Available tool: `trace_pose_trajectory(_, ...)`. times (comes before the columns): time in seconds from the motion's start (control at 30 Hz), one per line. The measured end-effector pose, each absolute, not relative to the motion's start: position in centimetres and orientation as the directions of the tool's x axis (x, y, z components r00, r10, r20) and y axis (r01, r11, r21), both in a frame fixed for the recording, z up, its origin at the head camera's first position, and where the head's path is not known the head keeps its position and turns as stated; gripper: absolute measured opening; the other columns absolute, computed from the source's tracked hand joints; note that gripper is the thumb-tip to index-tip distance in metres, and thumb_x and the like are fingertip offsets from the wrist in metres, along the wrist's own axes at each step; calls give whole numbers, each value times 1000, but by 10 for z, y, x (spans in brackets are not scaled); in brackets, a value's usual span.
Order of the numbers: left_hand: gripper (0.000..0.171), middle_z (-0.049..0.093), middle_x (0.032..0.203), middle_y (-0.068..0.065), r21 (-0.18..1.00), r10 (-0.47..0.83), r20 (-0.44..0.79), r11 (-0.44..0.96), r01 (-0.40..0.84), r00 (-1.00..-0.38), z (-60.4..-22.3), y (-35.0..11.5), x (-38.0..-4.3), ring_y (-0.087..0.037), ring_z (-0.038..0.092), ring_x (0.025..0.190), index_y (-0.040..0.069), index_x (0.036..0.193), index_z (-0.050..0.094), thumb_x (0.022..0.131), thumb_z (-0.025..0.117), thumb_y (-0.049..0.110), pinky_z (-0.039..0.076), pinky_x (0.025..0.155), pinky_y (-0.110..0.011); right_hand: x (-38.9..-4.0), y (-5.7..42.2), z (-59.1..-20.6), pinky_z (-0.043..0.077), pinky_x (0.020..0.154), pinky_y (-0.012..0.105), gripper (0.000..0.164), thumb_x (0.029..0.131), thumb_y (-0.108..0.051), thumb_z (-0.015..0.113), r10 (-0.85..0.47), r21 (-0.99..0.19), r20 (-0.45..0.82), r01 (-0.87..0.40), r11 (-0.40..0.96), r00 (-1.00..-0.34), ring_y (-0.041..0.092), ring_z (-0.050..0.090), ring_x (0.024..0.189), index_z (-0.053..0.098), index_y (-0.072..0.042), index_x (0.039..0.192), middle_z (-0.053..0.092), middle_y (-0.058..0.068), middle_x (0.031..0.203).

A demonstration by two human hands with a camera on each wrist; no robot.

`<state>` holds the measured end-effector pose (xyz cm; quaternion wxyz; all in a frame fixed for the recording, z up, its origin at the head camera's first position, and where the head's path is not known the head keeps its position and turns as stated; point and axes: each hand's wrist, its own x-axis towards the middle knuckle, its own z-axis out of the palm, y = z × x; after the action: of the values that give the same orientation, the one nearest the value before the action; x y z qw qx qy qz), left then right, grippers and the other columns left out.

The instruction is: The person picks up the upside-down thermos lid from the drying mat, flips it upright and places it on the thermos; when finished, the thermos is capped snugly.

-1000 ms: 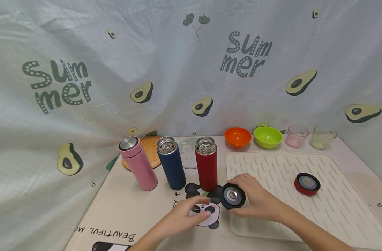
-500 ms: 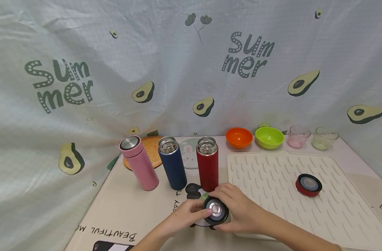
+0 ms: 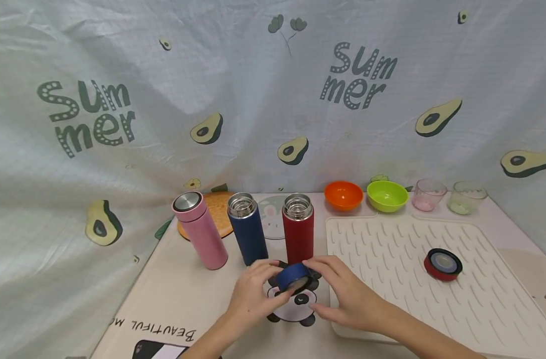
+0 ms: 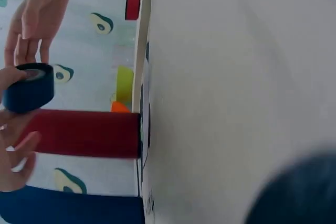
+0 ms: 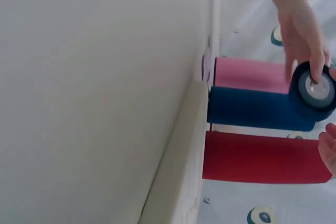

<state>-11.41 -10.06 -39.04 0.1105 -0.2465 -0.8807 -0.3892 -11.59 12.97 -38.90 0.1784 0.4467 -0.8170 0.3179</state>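
A blue bottle lid [image 3: 292, 275] with a black rim is in my left hand [image 3: 251, 294], pinched between thumb and fingers. It is tilted; in the right wrist view the left thumb presses on the lid's round underside [image 5: 316, 88]. My right hand [image 3: 353, 299] is beside it, thumb apart from the lid and fingers spread; whether a fingertip touches the rim I cannot tell. Just behind stand an uncapped red thermos bottle [image 3: 298, 234] and an uncapped blue thermos bottle [image 3: 249, 234]. A capped pink thermos bottle [image 3: 203, 237] is at their left.
A red lid [image 3: 443, 269] lies upside down on the ridged cream mat [image 3: 389, 259] at right. At the back are an orange bowl [image 3: 343, 199], a green bowl [image 3: 386, 202], a pink glass [image 3: 427, 197] and a greenish glass [image 3: 465, 199]. A patterned curtain [image 3: 237, 89] hangs behind.
The right hand brought the blue lid leftward to the left hand, which now holds it. The lid has turned so its blue side shows, and the right thumb has come away.
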Motion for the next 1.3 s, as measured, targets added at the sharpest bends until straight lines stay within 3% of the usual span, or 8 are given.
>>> trace_pose_trajectory(0.1,40,67,93,4,385,311,654,648,657,-690,-386,-107,-116,-14,54,104,14,94,72,58,87,22,48,79,-37,-116,133,-387,40,94,26,60,84,-30,65,-593,-395,569,-822,410,-569,16,43,113,40,-9,134,43,4,128)
trace_pose_trajectory(0.2,40,67,91,2,196,343,795,635,747,-500,-380,-113,-119,-19,54,107,13,98,72,61,86,23,45,80,-36,-113,133,-386,42,93,28,58,85,-28,64,-583,-429,550,-802,416,-598,14,43,114,40,-11,135,42,2,128)
trace_pose_trajectory(0.37,25,69,95,-2,-95,422,884,586,805,-203,-373,-116,-124,-26,57,103,12,101,71,86,65,30,42,80,-37,-110,130,-383,42,94,31,67,81,-27,69,-581,-503,532,-782,369,-616,16,42,115,36,-11,137,40,3,130)
trace_pose_trajectory(0.53,20,69,95,-4,-257,473,881,527,810,-28,-368,-112,-125,-28,59,97,12,97,72,91,56,23,42,76,-37,-110,122,-380,43,93,32,81,75,-26,76,-573,-595,509,-744,306,-643,15,44,114,30,-14,140,39,1,132)
trace_pose_trajectory(0.8,19,69,95,-2,-316,487,872,491,812,45,-365,-107,-122,-26,60,94,13,94,73,92,55,18,42,76,-35,-113,108,-374,44,91,32,76,76,-23,76,-589,-663,504,-720,203,-631,15,48,113,33,-15,138,45,1,130)
trace_pose_trajectory(0.97,19,69,97,-3,-296,490,871,498,815,17,-369,-110,-123,-27,60,99,12,97,72,92,56,19,42,77,-35,-117,101,-367,46,88,31,70,76,-21,75,-604,-693,479,-696,186,-638,16,54,107,38,-9,134,52,7,125)
trace_pose_trajectory(1.2,20,69,96,-5,-261,462,887,528,808,-15,-369,-117,-128,-29,59,99,11,96,72,91,57,23,41,79,-37,-128,93,-370,50,82,30,72,74,-21,78,-583,-751,462,-644,144,-669,14,57,100,39,-13,134,54,3,122)
trace_pose_trajectory(1.3,22,69,96,-6,-247,445,895,554,795,-32,-368,-121,-131,-29,59,100,10,97,72,91,57,25,41,79,-38,-131,88,-368,50,80,30,74,70,-14,80,-564,-745,477,-650,148,-675,16,56,98,40,-9,132,55,7,120)
